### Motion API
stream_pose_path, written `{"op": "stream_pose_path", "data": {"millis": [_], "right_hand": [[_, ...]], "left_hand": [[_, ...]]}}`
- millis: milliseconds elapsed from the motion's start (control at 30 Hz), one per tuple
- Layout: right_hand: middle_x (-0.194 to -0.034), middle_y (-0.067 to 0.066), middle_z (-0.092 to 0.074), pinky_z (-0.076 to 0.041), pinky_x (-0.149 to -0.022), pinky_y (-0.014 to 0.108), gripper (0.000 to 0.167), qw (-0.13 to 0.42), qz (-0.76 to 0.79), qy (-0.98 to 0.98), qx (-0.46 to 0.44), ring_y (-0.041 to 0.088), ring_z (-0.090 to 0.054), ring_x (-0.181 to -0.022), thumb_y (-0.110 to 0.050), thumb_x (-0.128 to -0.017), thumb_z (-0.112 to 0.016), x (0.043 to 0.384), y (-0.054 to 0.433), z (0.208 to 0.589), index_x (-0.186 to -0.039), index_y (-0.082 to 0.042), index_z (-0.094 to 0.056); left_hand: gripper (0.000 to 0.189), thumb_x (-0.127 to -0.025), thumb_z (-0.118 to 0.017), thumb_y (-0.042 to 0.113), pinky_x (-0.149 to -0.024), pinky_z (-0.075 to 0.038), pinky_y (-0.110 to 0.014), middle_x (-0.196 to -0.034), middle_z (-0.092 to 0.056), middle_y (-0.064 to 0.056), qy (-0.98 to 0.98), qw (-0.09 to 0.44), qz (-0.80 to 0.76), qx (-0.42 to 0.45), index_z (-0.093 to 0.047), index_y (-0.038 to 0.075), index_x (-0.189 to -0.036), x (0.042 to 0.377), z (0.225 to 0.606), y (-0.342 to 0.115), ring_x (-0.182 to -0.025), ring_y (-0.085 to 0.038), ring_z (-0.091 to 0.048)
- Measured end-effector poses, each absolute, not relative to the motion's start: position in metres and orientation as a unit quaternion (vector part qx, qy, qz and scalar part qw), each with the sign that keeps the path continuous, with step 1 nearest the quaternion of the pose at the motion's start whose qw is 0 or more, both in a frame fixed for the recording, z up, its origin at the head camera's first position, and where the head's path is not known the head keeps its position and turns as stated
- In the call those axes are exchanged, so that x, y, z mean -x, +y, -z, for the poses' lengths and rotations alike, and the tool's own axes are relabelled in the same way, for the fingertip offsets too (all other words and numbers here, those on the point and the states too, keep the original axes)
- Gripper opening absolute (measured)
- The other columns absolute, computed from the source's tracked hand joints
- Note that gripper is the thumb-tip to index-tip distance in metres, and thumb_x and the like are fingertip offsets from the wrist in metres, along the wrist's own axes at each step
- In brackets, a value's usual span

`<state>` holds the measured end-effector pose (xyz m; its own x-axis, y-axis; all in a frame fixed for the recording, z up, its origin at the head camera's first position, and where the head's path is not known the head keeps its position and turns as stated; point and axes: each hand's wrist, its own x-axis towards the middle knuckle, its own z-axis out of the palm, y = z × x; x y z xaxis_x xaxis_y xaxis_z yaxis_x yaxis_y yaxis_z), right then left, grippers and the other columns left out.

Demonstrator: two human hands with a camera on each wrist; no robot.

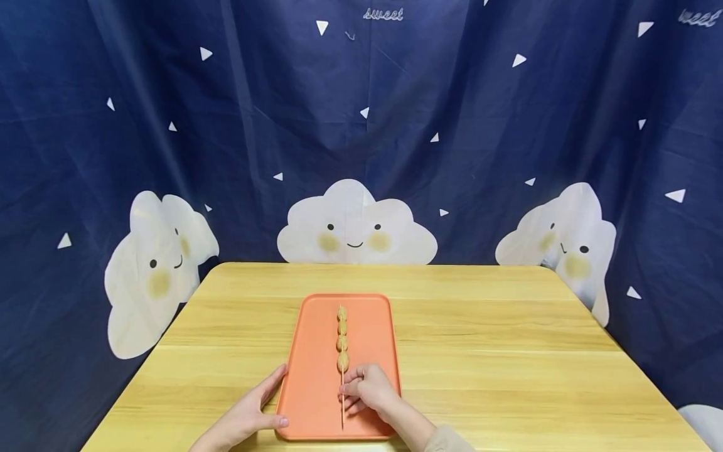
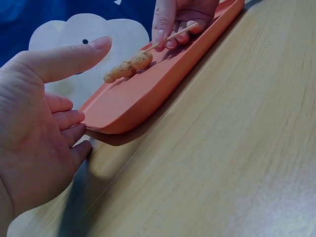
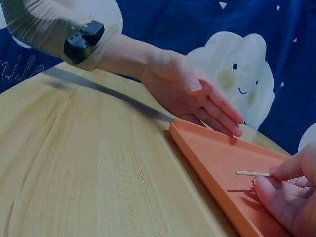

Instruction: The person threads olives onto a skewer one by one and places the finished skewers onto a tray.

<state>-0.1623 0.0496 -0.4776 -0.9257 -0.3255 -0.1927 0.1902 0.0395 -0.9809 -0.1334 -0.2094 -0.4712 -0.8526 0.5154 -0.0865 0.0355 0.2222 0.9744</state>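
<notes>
An orange rectangular tray (image 1: 316, 376) lies lengthwise on the table. Over it runs a skewer of brown balls (image 1: 342, 344), several threaded on a thin wooden stick, the balls pointing to the far end. My right hand (image 1: 368, 388) pinches the bare stick between thumb and fingers; in the right wrist view the stick's blunt end (image 3: 251, 173) pokes out above its shadow on the tray. Along the tray's left edge, my left hand (image 1: 248, 408) touches the rim with straight fingers, thumb spread at the near corner. The left wrist view shows its fingertips (image 2: 75, 116) at the rim.
A wooden table (image 1: 497, 364) with rounded far corners carries the tray and extends to both sides of it. A dark blue curtain (image 1: 474, 94) with white clouds and triangles hangs behind and beside the table. A black device (image 3: 84, 42) is strapped on the left wrist.
</notes>
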Motion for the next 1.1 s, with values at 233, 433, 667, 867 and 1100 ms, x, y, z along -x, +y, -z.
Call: {"op": "stream_pose_path", "data": {"millis": [233, 433, 667, 867, 1100], "right_hand": [[-0.073, 0.016, -0.067, -0.053, -0.046, 0.028, 0.008, 0.190, 0.688, 0.698, 0.056, 0.012, -0.057, -0.048, 0.005, -0.081, -0.062, 0.163, 0.053, 0.478, -0.086, 0.007, -0.057], [-0.066, 0.012, -0.064, -0.054, -0.048, 0.031, 0.008, 0.193, 0.689, 0.695, 0.064, 0.013, -0.057, -0.048, 0.002, -0.083, -0.062, 0.163, 0.055, 0.477, -0.087, 0.008, -0.059], [-0.066, 0.011, -0.063, -0.054, -0.049, 0.033, 0.013, 0.190, 0.686, 0.698, 0.081, 0.013, -0.058, -0.049, -0.003, -0.085, -0.062, 0.166, 0.059, 0.477, -0.089, 0.009, -0.061], [-0.071, 0.014, -0.065, -0.055, -0.050, 0.034, 0.013, 0.179, 0.677, 0.708, 0.096, 0.015, -0.060, -0.053, -0.003, -0.086, -0.061, 0.170, 0.070, 0.474, -0.091, 0.010, -0.060], [-0.079, 0.023, -0.064, -0.055, -0.054, 0.039, 0.026, 0.117, 0.652, 0.738, 0.131, 0.028, -0.064, -0.064, -0.004, -0.088, -0.058, 0.180, 0.105, 0.469, -0.101, 0.018, -0.056]], "left_hand": [[0.086, -0.087, -0.064, 0.012, -0.093, -0.018, -0.003, -0.147, -0.002, -0.033, 0.751, 0.195, -0.599, -0.198, -0.003, -0.012, -0.142, 0.132, 0.470, -0.209, -0.132, -0.045, 0.002], [0.086, -0.087, -0.064, 0.013, -0.093, -0.019, -0.002, -0.147, -0.003, -0.031, 0.756, 0.202, -0.595, -0.184, -0.003, -0.011, -0.143, 0.133, 0.469, -0.208, -0.133, -0.044, 0.001], [0.085, -0.087, -0.064, 0.011, -0.094, -0.019, -0.003, -0.146, -0.004, -0.035, 0.757, 0.183, -0.592, -0.206, -0.004, -0.014, -0.141, 0.132, 0.469, -0.209, -0.132, -0.047, -0.002], [0.085, -0.088, -0.063, 0.011, -0.094, -0.020, -0.003, -0.146, -0.003, -0.033, 0.753, 0.188, -0.597, -0.201, -0.001, -0.014, -0.141, 0.134, 0.466, -0.210, -0.133, -0.047, -0.001], [0.080, -0.090, -0.061, 0.013, -0.106, -0.025, -0.026, -0.147, -0.013, -0.030, 0.791, 0.121, -0.580, -0.153, -0.007, -0.013, -0.142, 0.142, 0.457, -0.207, -0.133, -0.043, -0.017]]}}
